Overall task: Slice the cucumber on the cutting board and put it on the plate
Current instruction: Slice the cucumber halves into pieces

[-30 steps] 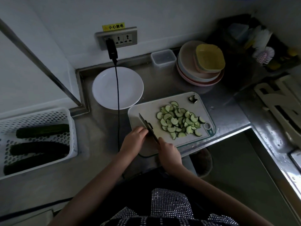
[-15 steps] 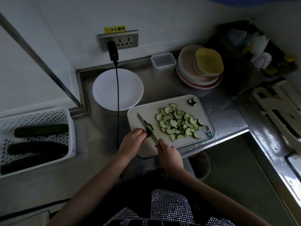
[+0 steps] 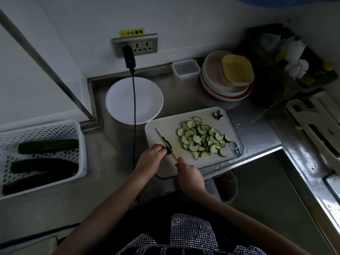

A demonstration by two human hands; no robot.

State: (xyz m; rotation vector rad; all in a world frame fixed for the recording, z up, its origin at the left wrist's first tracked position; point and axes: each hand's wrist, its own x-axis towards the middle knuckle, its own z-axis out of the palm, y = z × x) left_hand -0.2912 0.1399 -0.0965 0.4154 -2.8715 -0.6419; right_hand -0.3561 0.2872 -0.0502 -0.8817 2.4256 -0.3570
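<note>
A white cutting board (image 3: pixel 165 126) lies on the steel counter. A heap of half-moon cucumber slices (image 3: pixel 202 138) covers its right half, and a cut-off end piece (image 3: pixel 218 115) sits at the far right corner. My left hand (image 3: pixel 150 159) pinches a small dark cucumber stub (image 3: pixel 168 147) at the board's left. My right hand (image 3: pixel 189 173) grips the knife (image 3: pixel 165 142) by its handle, the blade lying against the stub. An empty white plate (image 3: pixel 134 100) stands behind the board to the left.
A white perforated basket (image 3: pixel 81 144) at the left holds three whole cucumbers (image 3: pixel 47 146). A black cable (image 3: pixel 134 116) hangs from the wall socket across the plate. Stacked plates with a yellow bowl (image 3: pixel 237 72) and a clear tub (image 3: pixel 185 68) stand at the back right.
The knife blade has shifted slightly left along the stub between cuts. Both hands stay at the board's left end. The camera view has drifted a little.
</note>
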